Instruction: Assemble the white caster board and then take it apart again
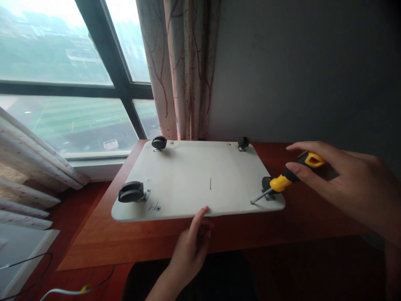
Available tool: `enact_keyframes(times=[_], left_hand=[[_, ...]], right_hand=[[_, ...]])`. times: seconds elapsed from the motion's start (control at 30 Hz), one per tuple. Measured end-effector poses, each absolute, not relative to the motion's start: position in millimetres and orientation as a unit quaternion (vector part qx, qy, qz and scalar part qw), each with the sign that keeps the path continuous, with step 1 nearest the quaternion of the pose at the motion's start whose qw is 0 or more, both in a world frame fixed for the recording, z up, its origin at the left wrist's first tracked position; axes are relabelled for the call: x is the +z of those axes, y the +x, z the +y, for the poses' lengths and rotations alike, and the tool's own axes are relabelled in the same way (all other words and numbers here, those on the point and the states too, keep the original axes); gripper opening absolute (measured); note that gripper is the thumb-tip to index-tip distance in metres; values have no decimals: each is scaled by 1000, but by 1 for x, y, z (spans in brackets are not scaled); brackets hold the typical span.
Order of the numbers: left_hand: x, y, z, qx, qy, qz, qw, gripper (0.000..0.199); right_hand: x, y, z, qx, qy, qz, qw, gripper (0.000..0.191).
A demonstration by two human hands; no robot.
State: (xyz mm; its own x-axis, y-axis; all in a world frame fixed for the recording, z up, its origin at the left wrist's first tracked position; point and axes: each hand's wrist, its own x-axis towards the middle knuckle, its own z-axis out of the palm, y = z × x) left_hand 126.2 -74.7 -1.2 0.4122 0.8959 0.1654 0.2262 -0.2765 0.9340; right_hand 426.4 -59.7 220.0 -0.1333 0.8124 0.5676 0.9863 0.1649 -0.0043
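A white board (188, 175) with rounded corners lies on the wooden table, its black casters pointing up. My right hand (341, 175) is closed around the handle of a yellow-and-black screwdriver (280, 183), index finger stretched out over it. The screwdriver slants down to the left, its tip at a small screw hole near the board's front right corner. Behind the shaft stands the front right caster (267, 183). My left hand (191, 246) holds the board's front edge, one digit on top and the other fingers curled below.
Casters also stand at the front left (131, 191), back left (159, 143) and back right (243, 142). The wooden table (103, 238) reaches past the board. Behind are a curtain (184, 67), a grey wall (297, 71) and a window (72, 121). Cables (69, 290) run at lower left.
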Motion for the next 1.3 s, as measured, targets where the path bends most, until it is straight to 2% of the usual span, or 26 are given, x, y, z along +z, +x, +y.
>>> enact_keyframes(times=[0.2,0.4,0.53,0.83,1.03,1.17,1.3], left_hand=[[0,130,-83,383,656,417,500,62],[14,138,-88,417,531,395,623,65],[27,140,-85,424,470,390,668,66],[34,138,-78,436,460,415,653,64],[31,139,-69,454,454,410,649,64],[36,141,-64,450,458,416,645,62],[37,143,-64,449,478,420,628,61]], right_hand=[[222,429,-62,-43,-599,-760,248,47],[222,425,-60,-125,-616,-735,254,45],[221,424,-57,-146,-623,-726,251,45],[222,425,-61,-92,-614,-744,248,43],[226,420,-60,-138,-614,-737,246,41],[229,418,-57,-122,-634,-727,236,38],[230,420,-55,-48,-635,-735,232,52]])
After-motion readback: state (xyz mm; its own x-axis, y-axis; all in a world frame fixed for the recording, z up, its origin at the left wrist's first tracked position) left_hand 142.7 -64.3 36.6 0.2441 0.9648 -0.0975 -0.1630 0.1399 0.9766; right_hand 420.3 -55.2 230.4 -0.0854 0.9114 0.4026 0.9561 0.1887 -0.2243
